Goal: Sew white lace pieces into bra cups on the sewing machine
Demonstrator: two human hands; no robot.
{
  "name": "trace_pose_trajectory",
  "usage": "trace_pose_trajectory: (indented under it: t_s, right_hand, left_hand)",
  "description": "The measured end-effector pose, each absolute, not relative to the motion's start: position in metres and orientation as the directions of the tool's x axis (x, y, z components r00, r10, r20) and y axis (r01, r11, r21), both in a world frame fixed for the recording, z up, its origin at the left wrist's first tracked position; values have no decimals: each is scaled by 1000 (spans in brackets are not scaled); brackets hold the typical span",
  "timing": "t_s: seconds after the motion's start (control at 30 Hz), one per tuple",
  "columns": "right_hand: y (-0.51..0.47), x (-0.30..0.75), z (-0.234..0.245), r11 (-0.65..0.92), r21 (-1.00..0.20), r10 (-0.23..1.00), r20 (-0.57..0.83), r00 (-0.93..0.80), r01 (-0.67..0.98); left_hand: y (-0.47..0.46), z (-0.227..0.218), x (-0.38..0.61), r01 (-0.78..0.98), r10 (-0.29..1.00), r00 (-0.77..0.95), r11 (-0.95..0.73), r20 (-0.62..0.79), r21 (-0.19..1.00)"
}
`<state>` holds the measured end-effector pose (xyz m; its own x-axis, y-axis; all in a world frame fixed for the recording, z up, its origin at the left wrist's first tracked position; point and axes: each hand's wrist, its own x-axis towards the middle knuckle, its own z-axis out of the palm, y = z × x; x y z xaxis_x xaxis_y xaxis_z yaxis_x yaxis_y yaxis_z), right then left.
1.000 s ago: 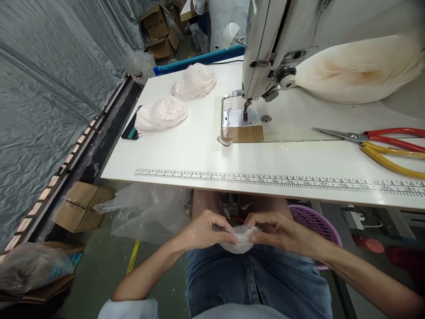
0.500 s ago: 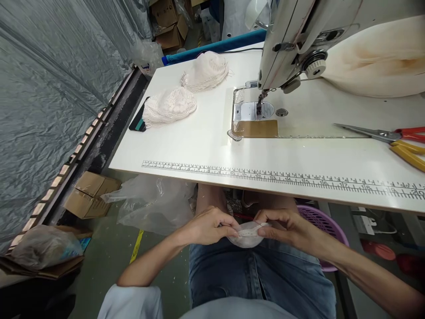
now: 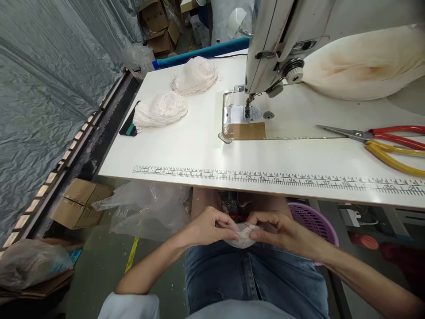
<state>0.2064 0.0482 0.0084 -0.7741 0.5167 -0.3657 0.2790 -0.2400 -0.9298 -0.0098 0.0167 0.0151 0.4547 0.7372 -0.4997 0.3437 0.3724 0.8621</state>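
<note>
Over my lap, below the table edge, a small piece of sheer white fabric (image 3: 243,239) is pinched between both hands. My left hand (image 3: 212,227) grips its left side between thumb and fingers. On the opposite side my right hand (image 3: 277,229) holds the fabric's edge, thumb in front and fingers behind. A whitish seam or trim runs along the top of the piece; the fingers cover part of it. Two bunches of white lacy fabric lie on the table: the nearer lace pile (image 3: 161,110) overlaps a black and green item (image 3: 129,124), and the farther lace pile (image 3: 196,76) sits behind it.
A sewing machine (image 3: 265,57) stands on the white table (image 3: 186,153), which has a printed ruler along its front. Red-and-yellow-handled scissors (image 3: 375,135) lie at right, near a cream cloth bundle (image 3: 361,66). Below are a purple basket (image 3: 312,219), a plastic bag (image 3: 152,208) and a cardboard box (image 3: 81,201).
The view has shifted slightly right, so the table things appear farther left. Both hands still pinch the white fabric, drawn slightly closer together.
</note>
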Motion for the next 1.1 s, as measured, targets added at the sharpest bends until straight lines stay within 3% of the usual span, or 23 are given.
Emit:
trace_pose_trajectory:
  t_s: [0.5, 1.1]
  right_hand:
    - [36, 208, 0, 51, -924, 618, -268, -739, 378]
    - [37, 204, 1, -12, -958, 590, -237, -772, 285]
  left_hand:
    - [10, 24, -12, 416, 736, 389, 396, -554, 819]
    - [6, 27, -11, 440, 738, 346, 418, -579, 795]
